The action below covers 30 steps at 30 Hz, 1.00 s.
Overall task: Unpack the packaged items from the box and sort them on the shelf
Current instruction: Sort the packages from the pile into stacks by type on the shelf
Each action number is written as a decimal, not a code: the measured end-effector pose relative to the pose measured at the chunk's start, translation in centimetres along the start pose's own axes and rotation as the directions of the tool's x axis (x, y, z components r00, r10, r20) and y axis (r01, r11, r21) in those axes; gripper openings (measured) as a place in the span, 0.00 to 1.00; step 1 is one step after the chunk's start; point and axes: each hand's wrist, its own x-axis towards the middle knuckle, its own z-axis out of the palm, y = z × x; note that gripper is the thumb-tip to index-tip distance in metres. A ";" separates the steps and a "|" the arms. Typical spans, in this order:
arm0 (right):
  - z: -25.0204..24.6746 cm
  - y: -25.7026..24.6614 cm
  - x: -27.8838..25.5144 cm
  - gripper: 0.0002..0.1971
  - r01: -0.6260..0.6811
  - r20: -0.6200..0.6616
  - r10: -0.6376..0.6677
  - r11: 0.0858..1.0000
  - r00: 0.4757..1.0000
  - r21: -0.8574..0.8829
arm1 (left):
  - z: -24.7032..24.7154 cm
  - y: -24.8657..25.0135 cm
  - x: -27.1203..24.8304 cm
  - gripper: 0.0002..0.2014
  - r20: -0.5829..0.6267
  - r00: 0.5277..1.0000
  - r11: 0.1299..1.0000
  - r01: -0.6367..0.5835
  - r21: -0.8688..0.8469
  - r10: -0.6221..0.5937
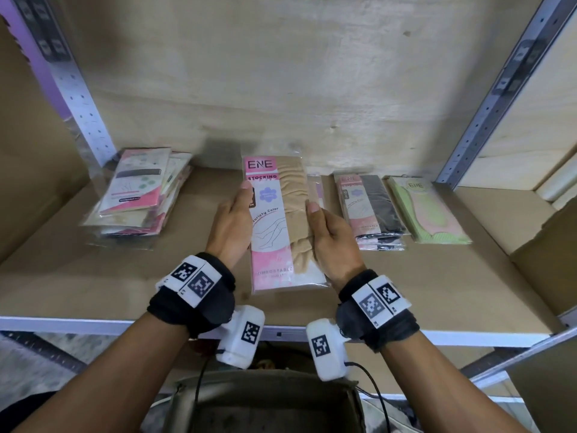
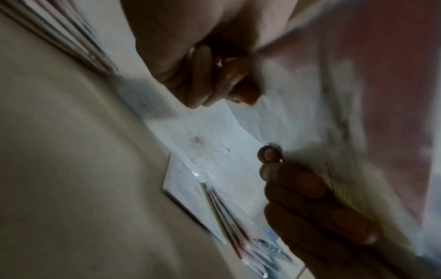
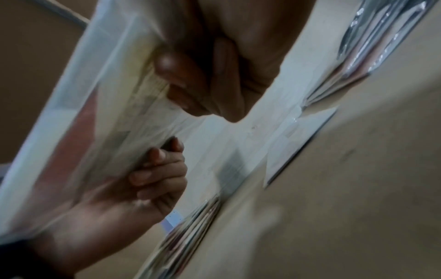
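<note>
Both thumbs lie on top and the fingers curl under a pack of tan stockings (image 1: 282, 226). The left hand (image 1: 232, 228) holds its left edge, the right hand (image 1: 332, 242) its right edge. The pack is up over the brown shelf (image 1: 437, 282), between a messy pile (image 1: 140, 195) and neat packs (image 1: 371, 210).

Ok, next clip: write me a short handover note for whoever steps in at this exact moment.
Left hand and right hand each grip a long edge of the beige stocking pack, held above the middle of the shelf.
Done: a loose pile of packs lies at the shelf's left; a small stack with black stockings and a green pack lie at the right.
Left: set this pack down with its kind. The box sits below the shelf; its contents cannot be seen.
</note>
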 end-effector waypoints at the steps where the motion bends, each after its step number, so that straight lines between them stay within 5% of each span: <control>1: -0.1 0.2 0.1 0.30 0.007 -0.021 -0.007 1.000 1.000 -0.009 | -0.2 0.1 -0.1 0.31 0.057 0.998 0.997 -0.029 0.073 0.025; 3: -0.7 0.4 0.5 0.29 0.014 -0.058 -0.014 1.000 0.998 0.000 | -1.0 0.3 -0.4 0.33 0.253 0.967 0.973 -0.078 0.216 0.022; 6: -1.8 0.6 1.3 0.28 0.023 -0.096 -0.021 1.000 0.995 0.017 | -2.2 0.7 -1.2 0.28 0.562 0.810 0.960 0.003 0.278 -0.166; 7: -2.1 0.7 1.4 0.29 0.010 -0.095 -0.009 1.000 0.995 0.014 | -2.4 0.7 -1.4 0.26 0.623 0.757 0.967 0.044 0.250 -0.195; 9: -2.6 0.9 1.8 0.28 -0.038 -0.071 0.039 0.999 0.997 0.021 | -2.7 0.7 -1.5 0.22 0.670 0.725 0.986 0.087 0.142 -0.160; 14: -4.2 0.8 2.0 0.25 -0.350 0.225 0.329 0.935 0.917 0.059 | -2.3 0.0 -0.8 0.13 0.547 0.828 0.992 0.077 0.101 -0.120; 18: -5.5 1.1 1.9 0.24 -0.396 0.430 0.338 0.917 0.837 0.051 | -2.0 -0.9 0.3 0.15 0.416 0.900 0.988 0.077 0.133 -0.126; 22: -5.1 1.4 2.1 0.25 -0.376 0.297 0.347 0.925 0.890 0.046 | -1.2 -1.5 1.1 0.14 0.312 0.944 0.990 0.073 0.122 -0.108; 30: -5.5 0.0 7.1 0.19 -0.272 0.063 0.281 0.955 0.958 -0.116 | -0.7 0.7 4.5 0.16 0.291 0.955 0.999 0.045 0.026 -0.051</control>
